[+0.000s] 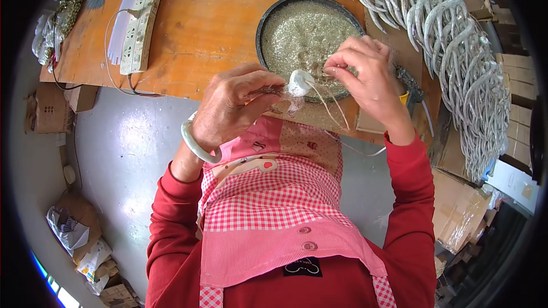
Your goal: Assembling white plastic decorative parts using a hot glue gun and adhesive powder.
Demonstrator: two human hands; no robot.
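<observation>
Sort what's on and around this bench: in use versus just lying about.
In use: left hand, right hand, small white glittered piece, pale thread, round tray of glitter.
Lying about: power strips, glittered antler shapes, cardboard boxes.

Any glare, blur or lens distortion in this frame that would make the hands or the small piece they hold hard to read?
Head view: strong fisheye bend, dark corners; the table edge curves. The left hand, right hand and small white piece are sharp at centre. Bright glare washes the grey floor; the glitter tray sparkles without blowing out.
</observation>
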